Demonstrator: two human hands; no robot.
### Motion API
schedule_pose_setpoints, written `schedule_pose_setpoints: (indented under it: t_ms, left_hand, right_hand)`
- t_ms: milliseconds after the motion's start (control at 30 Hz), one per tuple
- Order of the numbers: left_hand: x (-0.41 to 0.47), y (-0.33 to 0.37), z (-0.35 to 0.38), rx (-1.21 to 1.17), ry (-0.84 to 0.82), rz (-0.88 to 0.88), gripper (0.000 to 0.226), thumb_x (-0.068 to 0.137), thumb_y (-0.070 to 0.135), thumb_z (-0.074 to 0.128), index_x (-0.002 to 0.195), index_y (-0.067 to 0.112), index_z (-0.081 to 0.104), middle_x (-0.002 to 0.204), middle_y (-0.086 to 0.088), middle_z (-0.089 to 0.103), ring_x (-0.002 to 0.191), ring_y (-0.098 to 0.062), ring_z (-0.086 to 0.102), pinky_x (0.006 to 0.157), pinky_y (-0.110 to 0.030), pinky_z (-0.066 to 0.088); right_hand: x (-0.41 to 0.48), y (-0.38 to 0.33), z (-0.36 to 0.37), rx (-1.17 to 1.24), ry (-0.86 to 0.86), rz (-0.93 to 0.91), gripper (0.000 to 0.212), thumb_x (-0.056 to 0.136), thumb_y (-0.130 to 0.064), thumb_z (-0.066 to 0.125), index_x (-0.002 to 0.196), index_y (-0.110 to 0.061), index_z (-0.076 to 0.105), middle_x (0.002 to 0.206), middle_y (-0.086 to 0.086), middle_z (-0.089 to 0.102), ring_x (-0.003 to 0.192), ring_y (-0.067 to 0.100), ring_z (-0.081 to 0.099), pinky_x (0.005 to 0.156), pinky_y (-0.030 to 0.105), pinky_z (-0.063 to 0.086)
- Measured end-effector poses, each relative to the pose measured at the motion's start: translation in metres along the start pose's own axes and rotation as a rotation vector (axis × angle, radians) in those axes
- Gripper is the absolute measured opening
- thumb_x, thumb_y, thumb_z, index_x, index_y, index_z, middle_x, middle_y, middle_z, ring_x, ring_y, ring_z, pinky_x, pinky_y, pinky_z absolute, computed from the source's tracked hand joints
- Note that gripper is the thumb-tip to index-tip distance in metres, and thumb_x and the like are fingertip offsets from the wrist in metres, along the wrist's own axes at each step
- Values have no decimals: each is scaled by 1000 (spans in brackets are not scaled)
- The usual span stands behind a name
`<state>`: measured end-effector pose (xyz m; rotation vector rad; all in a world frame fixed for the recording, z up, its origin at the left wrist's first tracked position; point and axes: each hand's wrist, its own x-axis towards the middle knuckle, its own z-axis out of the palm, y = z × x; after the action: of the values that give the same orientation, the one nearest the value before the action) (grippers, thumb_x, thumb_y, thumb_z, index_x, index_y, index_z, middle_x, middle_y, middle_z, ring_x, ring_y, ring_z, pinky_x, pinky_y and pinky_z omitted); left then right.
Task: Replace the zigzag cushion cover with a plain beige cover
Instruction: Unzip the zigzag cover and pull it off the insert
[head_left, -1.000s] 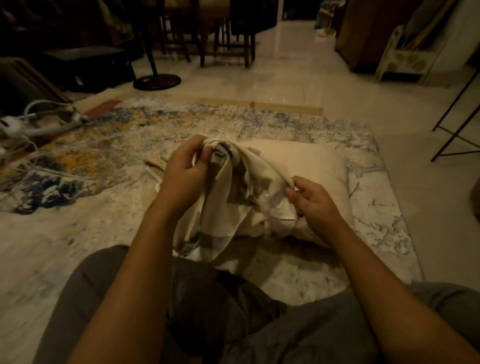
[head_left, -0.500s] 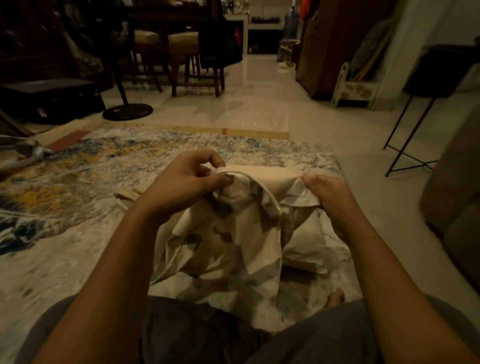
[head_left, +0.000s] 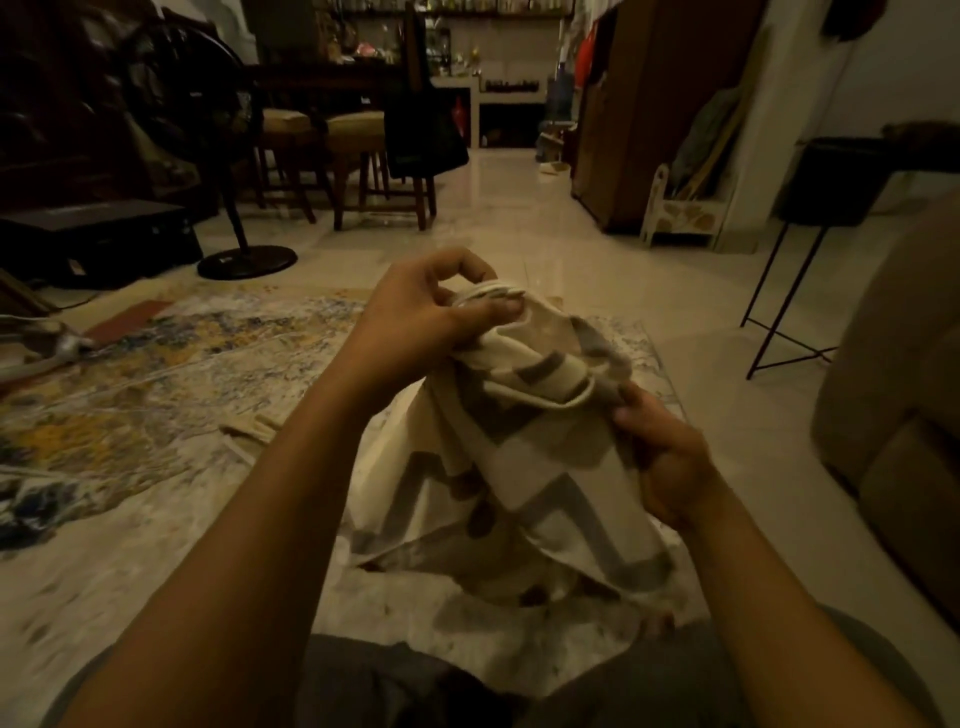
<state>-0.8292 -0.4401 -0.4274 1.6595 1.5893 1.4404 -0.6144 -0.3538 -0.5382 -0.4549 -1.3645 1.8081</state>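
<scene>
Zigzag cover (head_left: 545, 467) hangs bunched above the rug (head_left: 156, 389); left hand (head_left: 415, 317) pinches its rolled top edge, right hand (head_left: 670, 457) clutches its lower side, both curled closed.

Tiled floor (head_left: 597, 270) ahead and rug (head_left: 171, 395) to your left leave room to reach. A sofa (head_left: 898, 415) crowds your right, a wire-legged stand (head_left: 831, 182) beyond it; the zigzag cover (head_left: 545, 467) hangs before your lap.

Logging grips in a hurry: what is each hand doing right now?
Left hand: pinches the bunched edge of the zigzag cover.
Right hand: grips the same cover lower down.
</scene>
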Motion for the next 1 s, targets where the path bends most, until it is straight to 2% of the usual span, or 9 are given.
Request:
schedule_pose_setpoints:
  t_ms: [133,200,300,400,533,633,700,867,1000]
  left_hand:
    - [0,-10,0,37,-47,-15,22,73,37,81,88,24,70,75,-2,70,65,-17,66,57,-31,54]
    - [-1,-15,4,46,-76,-25,23,72,39,81,89,26,71,80,-6,71,69,-21,68,61,-34,56]
    - [1,-21,16,74,-125,-21,27,75,35,82,96,23,71,86,-3,73,75,-14,71,64,-25,57]
    - [13,-29,39,302,-183,27,28,78,29,80,101,32,65,93,10,67,83,-2,64,68,-22,53]
    - [37,-38,75,660,-306,11,35,86,34,67,119,40,59,101,11,65,95,-13,60,83,-36,48]
    - [54,-48,102,517,-501,-71,34,83,38,62,116,47,58,109,14,63,106,-16,58,96,-45,43]
    - [64,-46,124,491,-554,-79,32,87,25,58,116,39,57,118,8,61,110,-18,56,97,-45,46]
    - [87,-18,182,-19,-454,-285,36,90,4,53,119,26,54,112,-4,57,99,-23,58,72,-43,58]
    - [100,2,226,-397,-345,-353,34,85,-5,50,111,14,60,113,-19,62,98,-38,64,77,-50,60]
  right_hand:
    - [-5,-48,-3,75,5,-47,25,72,-32,69,90,-19,80,90,6,74,84,21,71,73,30,59]
    - [-1,-78,-2,-28,70,-80,27,87,-28,53,94,-16,76,88,6,72,81,19,69,70,29,58]
    - [4,-122,-2,-256,205,-118,26,97,-28,50,106,-12,68,86,5,65,79,18,62,71,30,54]
    - [10,-155,-7,-487,294,-170,27,102,-25,49,109,-6,67,88,1,67,83,15,64,73,29,53]
    - [13,-201,-27,-683,469,-288,24,100,-24,54,86,-14,70,78,0,70,74,14,67,74,35,56]
    - [6,-239,-67,-825,612,-331,30,94,-34,62,85,-7,71,81,7,70,75,20,65,77,45,57]
    - [-4,-260,-96,-976,700,-327,35,95,-38,62,94,-3,68,86,11,65,75,20,59,72,40,55]
    - [-23,-300,-163,-1153,845,-280,19,102,-25,53,84,-19,59,70,2,53,43,-4,46,45,10,38]
    - [-34,-309,-214,-1198,891,-234,22,98,-10,54,78,-18,60,75,-2,57,61,-1,51,51,6,41]
